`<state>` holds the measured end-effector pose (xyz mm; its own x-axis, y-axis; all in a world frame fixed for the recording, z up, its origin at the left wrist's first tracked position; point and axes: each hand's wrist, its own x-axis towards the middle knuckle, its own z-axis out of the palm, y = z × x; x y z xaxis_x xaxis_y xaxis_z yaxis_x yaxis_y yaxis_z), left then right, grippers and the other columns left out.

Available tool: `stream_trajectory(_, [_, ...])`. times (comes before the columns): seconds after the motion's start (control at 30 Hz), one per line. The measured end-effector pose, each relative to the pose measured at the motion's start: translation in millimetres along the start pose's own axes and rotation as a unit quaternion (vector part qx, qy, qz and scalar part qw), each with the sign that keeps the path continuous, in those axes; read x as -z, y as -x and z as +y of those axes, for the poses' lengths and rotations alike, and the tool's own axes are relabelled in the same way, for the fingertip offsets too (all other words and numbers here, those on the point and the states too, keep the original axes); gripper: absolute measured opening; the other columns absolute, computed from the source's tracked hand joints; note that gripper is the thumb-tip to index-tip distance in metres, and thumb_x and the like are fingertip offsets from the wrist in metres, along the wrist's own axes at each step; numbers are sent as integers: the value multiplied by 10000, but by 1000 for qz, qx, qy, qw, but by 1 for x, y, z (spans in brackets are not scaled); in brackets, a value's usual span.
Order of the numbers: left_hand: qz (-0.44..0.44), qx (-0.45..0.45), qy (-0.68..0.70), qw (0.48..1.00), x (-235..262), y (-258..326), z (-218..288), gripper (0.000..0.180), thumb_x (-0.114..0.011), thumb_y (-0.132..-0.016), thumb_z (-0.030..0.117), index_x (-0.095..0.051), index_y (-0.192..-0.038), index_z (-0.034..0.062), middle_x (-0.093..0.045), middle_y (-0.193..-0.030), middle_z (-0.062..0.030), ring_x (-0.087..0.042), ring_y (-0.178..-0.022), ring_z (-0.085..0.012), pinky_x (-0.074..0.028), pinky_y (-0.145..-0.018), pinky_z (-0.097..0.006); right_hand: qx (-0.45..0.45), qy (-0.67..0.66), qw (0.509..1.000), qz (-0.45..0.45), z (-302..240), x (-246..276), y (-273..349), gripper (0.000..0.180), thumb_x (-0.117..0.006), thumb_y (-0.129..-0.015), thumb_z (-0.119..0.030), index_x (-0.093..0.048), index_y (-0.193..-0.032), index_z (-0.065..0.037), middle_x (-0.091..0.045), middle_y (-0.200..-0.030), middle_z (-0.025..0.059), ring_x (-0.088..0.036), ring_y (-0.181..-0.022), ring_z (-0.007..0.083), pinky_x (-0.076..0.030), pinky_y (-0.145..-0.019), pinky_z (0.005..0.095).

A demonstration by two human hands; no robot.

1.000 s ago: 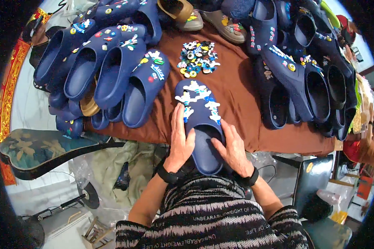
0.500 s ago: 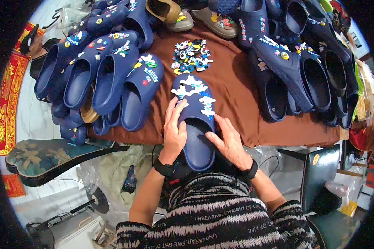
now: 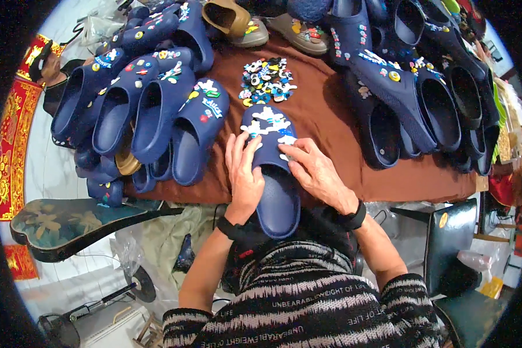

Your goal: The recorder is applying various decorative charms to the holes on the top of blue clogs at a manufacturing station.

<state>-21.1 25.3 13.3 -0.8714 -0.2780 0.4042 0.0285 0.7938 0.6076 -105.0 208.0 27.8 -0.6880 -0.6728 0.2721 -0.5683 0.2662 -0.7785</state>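
A navy slipper-type clog [image 3: 279, 203] lies at the brown cloth's near edge, toe pointing away from me, its opening toward me. White cartoon-shaped charms [image 3: 268, 116] with blue parts are fixed on its upper. My left hand [image 3: 245, 174] holds the clog along its left side, fingers on the upper by the left charms and thumb near the opening. Over the right side of the upper, my right hand [image 3: 316, 171] grips with bent fingers, its fingertips on the charms there and partly hiding them. Just beyond the toe sits a pile of small colourful charms [image 3: 267, 81].
Navy clogs with charms are heaped on the left [image 3: 151, 122] and right [image 3: 388, 87] of the brown cloth [image 3: 325, 110]. Tan clogs [image 3: 298, 35] lie at the back. A patterned stool [image 3: 69, 223] stands at the left, a dark chair [image 3: 449, 243] at the right. Another person's arm shows far left.
My right hand has moved up and inward from the clog's right edge onto the right-side charms, its fingers now bent over them. My left hand stays on the left side, shifted slightly.
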Motion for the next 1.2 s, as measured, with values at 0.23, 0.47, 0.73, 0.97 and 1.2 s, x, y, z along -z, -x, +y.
stream_trajectory(0.23, [5,-57,1,998,-2,0,-5,651,-554,-711,-141,-584,-1330,60,-551,-1383,-148,-450,-1366,-365,-317,-1169,-487,36,-1,999,-20,3,11,-7,244,-626,-940,-155,-627,-1168,-66,-578,-1204,155,-623,-1064,363,-521,-900,445])
stream_trajectory(0.47, [34,-20,38,999,-7,0,-3,619,-505,-703,-172,-627,-1270,44,-591,-1336,-163,-497,-1329,-363,-372,-1146,-453,16,-87,996,-28,1,8,-7,219,-712,-897,-188,-584,-1003,-46,-576,-1101,132,-612,-1012,323,-503,-860,409])
stream_trajectory(0.73, [35,-11,54,998,-7,1,-1,633,-470,-686,-183,-632,-1258,36,-597,-1322,-165,-499,-1328,-360,-368,-1152,-451,-160,-12,987,-7,-9,-1,-8,201,-671,-928,-182,-560,-996,-29,-675,-865,173,-670,-790,387,-510,-680,460])
stream_trajectory(0.97, [39,-11,64,997,-5,0,1,627,-467,-687,-184,-638,-1250,32,-599,-1323,-164,-503,-1325,-364,-372,-1153,-452,2,-87,991,104,20,-15,-7,183,-566,-1000,-138,-580,-1150,-34,-681,-886,166,-667,-672,303,-534,-642,417])
stream_trajectory(1.2, [47,-20,66,997,-6,1,-3,624,-479,-687,-194,-641,-1240,45,-608,-1309,-161,-516,-1312,-374,-385,-1145,-456,-191,-368,882,225,49,-2,-19,242,-510,-1063,-213,-605,-1060,10,-548,-738,26,-537,-603,95,-477,-579,274])
